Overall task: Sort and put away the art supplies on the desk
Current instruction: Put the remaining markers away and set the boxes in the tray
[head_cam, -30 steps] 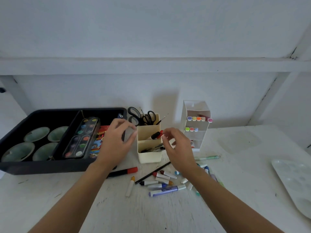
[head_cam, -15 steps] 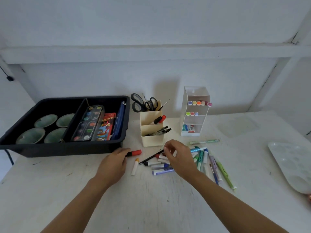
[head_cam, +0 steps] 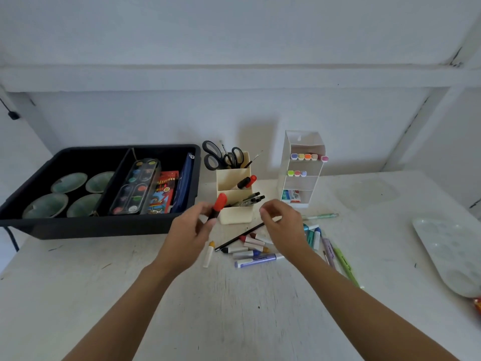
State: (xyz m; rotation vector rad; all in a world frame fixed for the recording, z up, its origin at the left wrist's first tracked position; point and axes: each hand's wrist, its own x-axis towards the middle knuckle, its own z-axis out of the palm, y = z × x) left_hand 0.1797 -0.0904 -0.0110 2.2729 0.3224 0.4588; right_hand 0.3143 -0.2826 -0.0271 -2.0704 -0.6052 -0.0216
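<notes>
Red-capped marker (head_cam: pixel 218 205) in our left hand (head_cam: pixel 191 231), held just in front of the cream pen holder (head_cam: pixel 235 217).
We pinch its black barrel with thumb and fingers, cap tilted up to the right. Our right hand (head_cam: pixel 285 230) hovers over the loose markers (head_cam: pixel 251 252) on the desk (head_cam: pixel 234 308), fingers loosely curled; we cannot tell whether it grasps anything. A black tray (head_cam: pixel 104 227) sits to our left.
</notes>
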